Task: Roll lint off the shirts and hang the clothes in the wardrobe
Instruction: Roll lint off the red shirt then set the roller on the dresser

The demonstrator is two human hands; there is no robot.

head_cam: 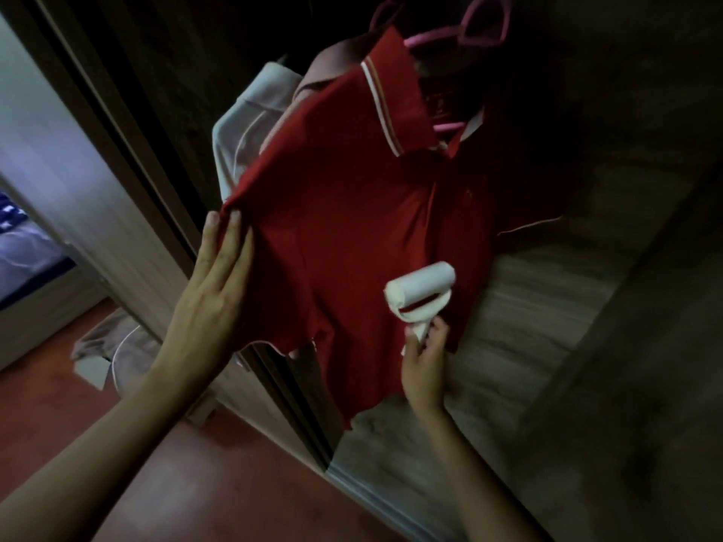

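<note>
Head view: we've got the red shirt [352, 228] on a pink hanger [450, 127] in the wardrobe [547, 307], hanging up-right to down-left. Our left hand [211, 291] pinches its sleeve edge, pulling the cloth taut. Right hand [424, 365] grips the lint roller [420, 287] by its handle, drum lying crosswise on the lower front, w/ the right nearer the bare hem.
</note>
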